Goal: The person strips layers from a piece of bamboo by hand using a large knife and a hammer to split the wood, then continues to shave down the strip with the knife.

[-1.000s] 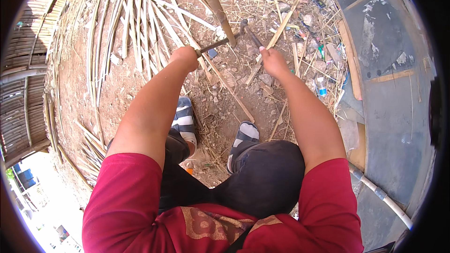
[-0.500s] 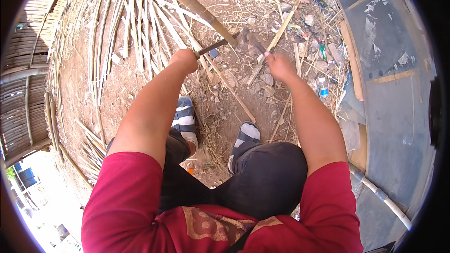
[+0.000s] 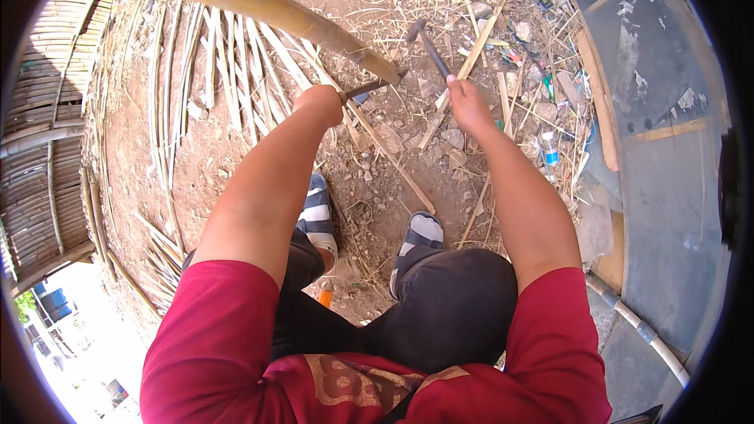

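Observation:
My left hand point(image 3: 320, 104) is closed around the handle of a knife point(image 3: 367, 90). Its dark blade lies across the near end of a thick bamboo pole point(image 3: 259, 4), and the tip pokes out past the pole on the right. How deep the edge sits in the bamboo I cannot tell. My right hand point(image 3: 470, 107) grips the handle end of a hammer point(image 3: 432, 53). The hammer's head is up and to the right of the pole's end, apart from the blade.
Long split bamboo strips point(image 3: 243, 63) lie across the dirt at the far left. Stones, straw and litter, with a plastic bottle point(image 3: 550, 149), cover the ground on the right beside a grey panel point(image 3: 667, 188). A woven bamboo wall point(image 3: 39, 180) stands at left.
The hammer's head has moved away from the blade tip, farther out. The pole now slants in at a lower angle, and its end has shifted slightly nearer, the knife with it.

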